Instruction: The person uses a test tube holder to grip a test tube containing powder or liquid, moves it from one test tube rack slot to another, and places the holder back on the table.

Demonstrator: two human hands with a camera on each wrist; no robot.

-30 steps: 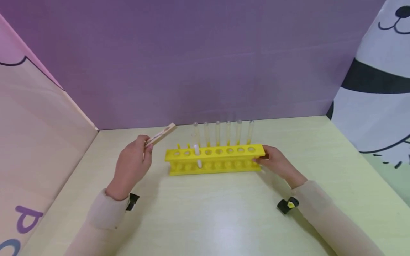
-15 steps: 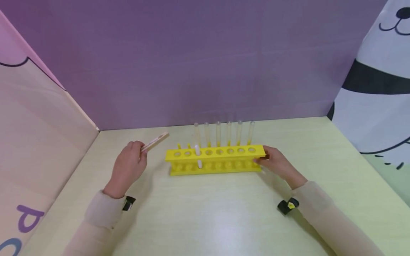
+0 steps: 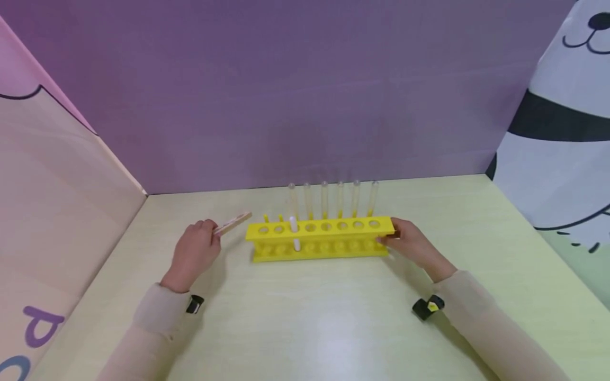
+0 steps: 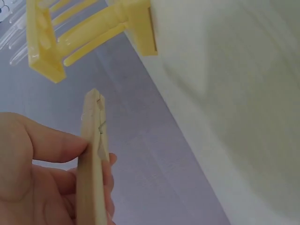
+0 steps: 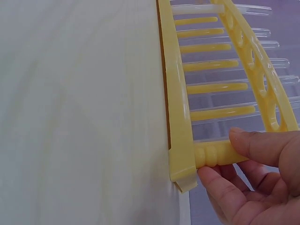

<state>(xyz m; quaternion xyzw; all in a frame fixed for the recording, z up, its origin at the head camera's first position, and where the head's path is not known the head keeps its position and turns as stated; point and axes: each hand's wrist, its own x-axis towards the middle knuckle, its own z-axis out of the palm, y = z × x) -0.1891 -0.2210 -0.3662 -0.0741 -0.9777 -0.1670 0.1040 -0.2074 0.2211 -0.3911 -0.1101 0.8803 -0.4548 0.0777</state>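
Observation:
In the head view my left hand [image 3: 194, 254] holds a wooden test tube clamp [image 3: 233, 223], its tip pointing right, left of the yellow test tube rack [image 3: 324, 236]. The left wrist view shows thumb and fingers pinching this clamp [image 4: 90, 178], with its jaws together and nothing between them. At the rack's other end my right hand [image 3: 414, 246] grips the end post [image 5: 215, 153], thumb on one side and fingers on the other. Several clear test tubes [image 3: 324, 198] sit upside down over the rear pegs. A white stick-like piece [image 3: 293, 225] stands in one of the rack's holes.
The rack stands on a pale wooden table [image 3: 305, 317]. A purple backdrop [image 3: 305, 95] rises behind the table's far edge, with printed panels on the left and right. Two bare pegs [image 3: 273, 217] show at the rack's left end.
My left hand has moved down and slightly left, lowering the clamp toward the table. My right hand and the rack have stayed in place.

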